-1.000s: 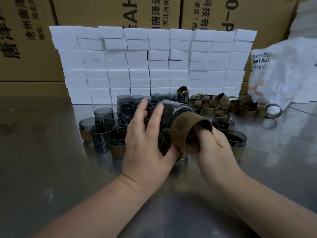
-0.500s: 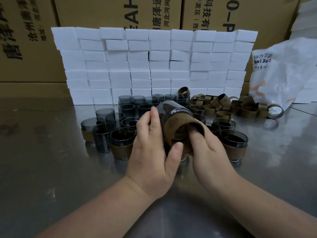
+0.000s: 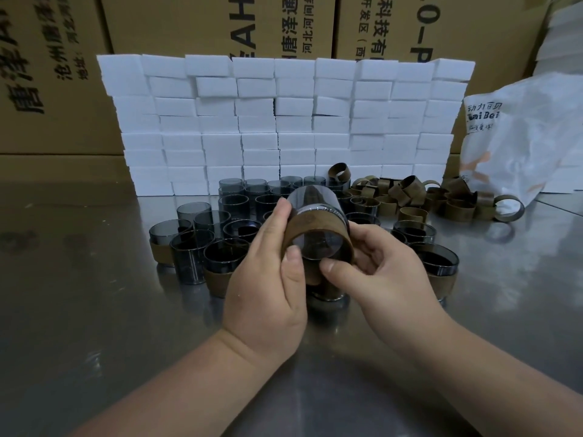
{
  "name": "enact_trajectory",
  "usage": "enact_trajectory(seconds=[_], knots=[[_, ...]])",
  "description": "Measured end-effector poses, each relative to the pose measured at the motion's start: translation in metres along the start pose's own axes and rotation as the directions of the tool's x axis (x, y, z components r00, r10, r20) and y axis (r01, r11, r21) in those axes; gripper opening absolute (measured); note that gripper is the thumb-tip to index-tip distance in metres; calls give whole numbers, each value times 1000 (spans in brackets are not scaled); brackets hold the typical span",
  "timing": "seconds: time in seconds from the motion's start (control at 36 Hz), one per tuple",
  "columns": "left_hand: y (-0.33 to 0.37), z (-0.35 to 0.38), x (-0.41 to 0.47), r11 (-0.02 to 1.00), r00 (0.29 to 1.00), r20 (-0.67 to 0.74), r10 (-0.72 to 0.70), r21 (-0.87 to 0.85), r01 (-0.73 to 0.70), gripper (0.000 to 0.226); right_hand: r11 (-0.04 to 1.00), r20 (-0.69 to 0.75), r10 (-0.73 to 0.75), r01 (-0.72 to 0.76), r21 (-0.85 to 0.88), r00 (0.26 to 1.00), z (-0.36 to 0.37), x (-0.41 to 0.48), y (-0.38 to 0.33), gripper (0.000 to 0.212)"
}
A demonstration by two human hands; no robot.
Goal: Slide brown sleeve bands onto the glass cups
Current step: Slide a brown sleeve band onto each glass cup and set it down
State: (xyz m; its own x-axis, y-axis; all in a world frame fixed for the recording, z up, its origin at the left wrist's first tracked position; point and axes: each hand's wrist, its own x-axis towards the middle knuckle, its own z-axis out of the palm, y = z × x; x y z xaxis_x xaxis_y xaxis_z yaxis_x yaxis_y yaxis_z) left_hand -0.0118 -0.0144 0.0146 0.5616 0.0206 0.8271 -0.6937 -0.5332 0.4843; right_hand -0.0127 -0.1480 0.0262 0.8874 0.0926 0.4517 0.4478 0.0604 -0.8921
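A smoky glass cup (image 3: 312, 198) is held tilted above the steel table, one end facing me. A brown sleeve band (image 3: 310, 223) wraps the near end of it. My left hand (image 3: 268, 279) grips cup and band from the left, thumb on the band's rim. My right hand (image 3: 381, 272) holds the band from the right, thumb at its lower edge. Beneath and behind stand several grey glass cups (image 3: 232, 206), some wearing bands. A heap of loose brown bands (image 3: 407, 197) lies to the right.
A wall of white foam blocks (image 3: 284, 121) stands behind the cups, with cardboard cartons (image 3: 220, 23) behind it. A white plastic bag (image 3: 517, 137) lies at the right. The steel table (image 3: 94, 310) shows bare surface at left and in front.
The band has gone from hanging off the cup's end to sitting round the cup. Both hands have risen slightly and the cup has turned its end toward me.
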Motion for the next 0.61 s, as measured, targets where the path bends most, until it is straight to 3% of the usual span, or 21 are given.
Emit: enact_trajectory(seconds=[0.31,0.61], knots=[[-2,0,2,1000,1000,8,-6,-3,6,55,1000,23,-4,4,11,1000,-2,2,-3,34],[0,-6,7,1000,1000,8,14,-5,-14,53,998,20,-57,57,28,998,-2,1,-7,41]])
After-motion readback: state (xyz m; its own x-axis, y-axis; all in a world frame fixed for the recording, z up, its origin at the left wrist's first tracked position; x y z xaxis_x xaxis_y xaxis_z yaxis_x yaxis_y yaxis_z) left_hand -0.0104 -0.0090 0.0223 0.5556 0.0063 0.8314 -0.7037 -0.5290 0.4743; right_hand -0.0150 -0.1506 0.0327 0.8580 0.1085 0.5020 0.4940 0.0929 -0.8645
